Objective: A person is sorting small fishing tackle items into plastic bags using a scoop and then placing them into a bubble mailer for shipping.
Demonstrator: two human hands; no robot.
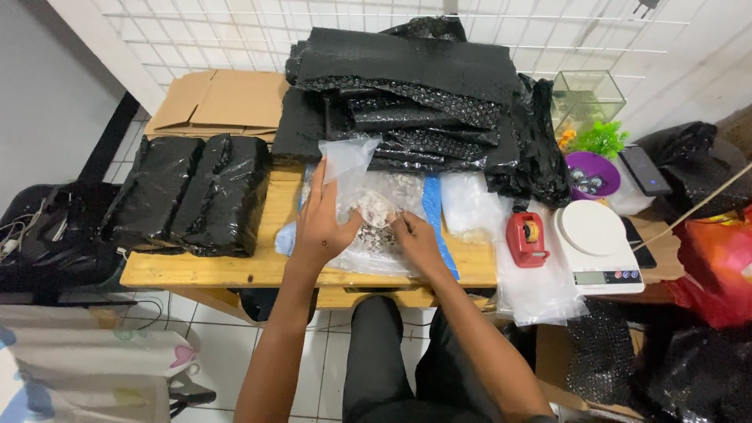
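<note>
Right at the centre of the frame, the left hand (325, 227) holds up a small clear plastic bag (348, 168), its fingers closed around the bag's lower part while the open top stands above the thumb. Just to the right, the right hand (415, 239) pinches a small heap of pale pebbles (376, 207) at the mouth of that bag, fingertips drawn together on them. Both hands work over a larger clear bag of the same pebbles (392, 188), which lies flat on the wooden table (204, 270), and more pebbles show beneath the hands.

Above them, in the upper middle of the frame, a tall stack of black bubble wrap (407, 86) covers the back of the table. On the left side sit two black wrapped bundles (188, 192) side by side, and behind them, at upper left, flattened cardboard (215, 98).

To the right of the hands lies a red tape dispenser (526, 239), and just beside it a white kitchen scale (599, 247) with a round plate. Further up on the right are a purple bowl (591, 174), a green plastic plant (599, 139) and a small glass tank (587, 94). A dark phone (644, 170) rests near the right edge, close to the bowl.
</note>
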